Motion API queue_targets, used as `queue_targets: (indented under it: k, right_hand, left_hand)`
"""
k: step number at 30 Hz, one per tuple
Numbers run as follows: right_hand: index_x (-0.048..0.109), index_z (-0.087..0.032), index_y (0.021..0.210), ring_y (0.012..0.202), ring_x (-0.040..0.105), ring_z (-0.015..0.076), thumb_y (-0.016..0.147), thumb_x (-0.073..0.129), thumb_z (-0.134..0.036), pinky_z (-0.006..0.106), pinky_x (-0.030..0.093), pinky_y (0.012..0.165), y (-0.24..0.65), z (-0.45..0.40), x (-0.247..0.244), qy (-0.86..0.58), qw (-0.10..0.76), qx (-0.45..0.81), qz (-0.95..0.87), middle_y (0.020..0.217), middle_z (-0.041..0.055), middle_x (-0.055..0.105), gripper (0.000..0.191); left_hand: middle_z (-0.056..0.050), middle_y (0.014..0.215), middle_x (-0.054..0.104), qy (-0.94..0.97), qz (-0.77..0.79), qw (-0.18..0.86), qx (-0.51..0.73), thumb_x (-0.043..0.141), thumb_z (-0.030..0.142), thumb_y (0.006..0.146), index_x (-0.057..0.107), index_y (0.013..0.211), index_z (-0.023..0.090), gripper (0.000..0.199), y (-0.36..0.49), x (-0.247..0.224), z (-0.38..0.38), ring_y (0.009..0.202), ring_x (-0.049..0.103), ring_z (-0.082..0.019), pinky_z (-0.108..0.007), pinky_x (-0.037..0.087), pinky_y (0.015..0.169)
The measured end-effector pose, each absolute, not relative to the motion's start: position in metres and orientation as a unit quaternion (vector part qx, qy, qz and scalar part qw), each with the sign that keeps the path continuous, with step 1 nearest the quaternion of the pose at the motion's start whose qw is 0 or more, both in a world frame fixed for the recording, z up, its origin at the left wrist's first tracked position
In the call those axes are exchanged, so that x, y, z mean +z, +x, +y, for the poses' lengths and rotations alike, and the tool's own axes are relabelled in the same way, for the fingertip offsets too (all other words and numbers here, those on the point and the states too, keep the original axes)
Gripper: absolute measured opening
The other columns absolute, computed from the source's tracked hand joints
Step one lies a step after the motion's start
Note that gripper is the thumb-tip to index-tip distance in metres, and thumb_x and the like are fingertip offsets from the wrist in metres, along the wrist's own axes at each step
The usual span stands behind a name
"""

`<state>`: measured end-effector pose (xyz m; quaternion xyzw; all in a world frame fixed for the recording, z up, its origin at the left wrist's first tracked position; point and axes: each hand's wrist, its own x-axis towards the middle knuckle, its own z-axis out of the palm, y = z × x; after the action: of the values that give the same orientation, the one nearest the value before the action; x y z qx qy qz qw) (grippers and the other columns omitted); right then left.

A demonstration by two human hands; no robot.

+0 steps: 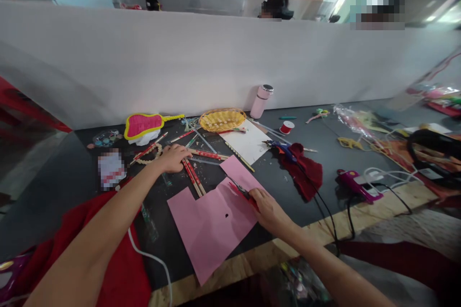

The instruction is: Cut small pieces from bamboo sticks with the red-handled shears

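Observation:
My left hand (pixel 175 157) is among the thin sticks, its fingers bent over the upper ends of a few red-patterned chopsticks (pixel 192 176). Its fingertips are partly hidden. In my right hand (pixel 264 205) is a pair of scissors (pixel 240 189) with red handles, blades pointing up and left. The scissors lie over a sheet of pink paper (pixel 207 237), which has a notch cut from its upper edge and a small dark hole. More red-patterned chopsticks (pixel 209 154) lie just right of my left hand.
Behind stand a yellow basket (pixel 222 121), a pink flask (pixel 261 101) and a pink-and-yellow paddle shape (pixel 144 126). White paper (pixel 252 141), a red thread spool (pixel 287 127), a blue glue gun (pixel 284 148) on dark red cloth (pixel 308 175) and a purple power strip (pixel 360 185) with cables lie rightward.

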<state>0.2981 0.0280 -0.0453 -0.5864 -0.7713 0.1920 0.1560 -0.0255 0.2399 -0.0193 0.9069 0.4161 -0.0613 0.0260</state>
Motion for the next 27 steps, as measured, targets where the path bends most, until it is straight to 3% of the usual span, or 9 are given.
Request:
queue_targets:
  k: [4, 8, 14, 20, 23, 27]
  right_hand:
    - [0.047, -0.017, 0.096, 0.091, 0.052, 0.0205, 0.08, 0.037, -0.002, 0.034, 0.042, 0.082, 0.295, 0.027, -0.042, -0.594, 0.148, 0.188, -0.768, 0.093, 0.0089, 0.057, 0.025]
    - [0.047, -0.018, 0.093, 0.086, 0.053, 0.0202, 0.083, 0.035, -0.003, 0.032, 0.042, 0.077, 0.293, 0.026, -0.04, -0.6, 0.147, 0.177, -0.766, 0.091, 0.0088, 0.057, 0.022]
    - [0.047, -0.018, 0.093, 0.085, 0.053, 0.0205, 0.081, 0.036, -0.001, 0.031, 0.042, 0.076, 0.291, 0.027, -0.037, -0.593, 0.143, 0.168, -0.774, 0.091, 0.0096, 0.057, 0.023]
    - [0.048, -0.018, 0.091, 0.085, 0.052, 0.0201, 0.079, 0.037, 0.002, 0.03, 0.04, 0.075, 0.29, 0.025, -0.039, -0.606, 0.128, 0.159, -0.769, 0.091, 0.0078, 0.057, 0.026]
    - [0.049, -0.018, 0.091, 0.084, 0.051, 0.0204, 0.079, 0.036, 0.003, 0.031, 0.04, 0.075, 0.288, 0.024, -0.04, -0.608, 0.128, 0.141, -0.771, 0.09, 0.0077, 0.057, 0.027]
    - [0.051, -0.018, 0.094, 0.086, 0.05, 0.0218, 0.08, 0.035, 0.003, 0.033, 0.04, 0.079, 0.284, 0.023, -0.043, -0.609, 0.106, 0.1, -0.78, 0.093, 0.0089, 0.058, 0.029]
  left_hand:
    - [-0.005, 0.109, 0.058, 0.914, 0.394, 0.047, -0.081, 0.061, 0.033, 0.076, 0.062, 0.1, 0.028, 0.025, -0.025, -0.015, 0.243, 0.11, 0.046, -0.026, -0.043, 0.037, 0.091]
    - [-0.006, 0.105, 0.059, 0.915, 0.395, 0.037, -0.076, 0.057, 0.035, 0.081, 0.063, 0.092, 0.025, 0.016, -0.022, -0.016, 0.252, 0.109, 0.047, -0.026, -0.04, 0.038, 0.09]
    - [-0.01, 0.102, 0.059, 0.891, 0.451, 0.014, -0.046, 0.044, 0.035, 0.09, 0.061, 0.096, 0.019, 0.024, -0.017, -0.023, 0.263, 0.104, 0.053, -0.023, -0.035, 0.042, 0.088]
    - [-0.014, 0.121, 0.053, 0.87, 0.491, 0.007, -0.046, 0.045, 0.043, 0.089, 0.05, 0.123, 0.019, 0.042, -0.01, -0.026, 0.275, 0.113, 0.052, -0.027, -0.037, 0.044, 0.089]
    - [-0.013, 0.12, 0.054, 0.865, 0.498, 0.009, -0.062, 0.051, 0.049, 0.084, 0.056, 0.115, 0.021, 0.042, -0.007, -0.024, 0.278, 0.114, 0.051, -0.03, -0.038, 0.046, 0.086]
    - [-0.017, 0.114, 0.057, 0.85, 0.522, -0.005, -0.065, 0.049, 0.042, 0.086, 0.061, 0.103, 0.015, 0.033, -0.001, -0.022, 0.274, 0.109, 0.054, -0.033, -0.043, 0.046, 0.084]
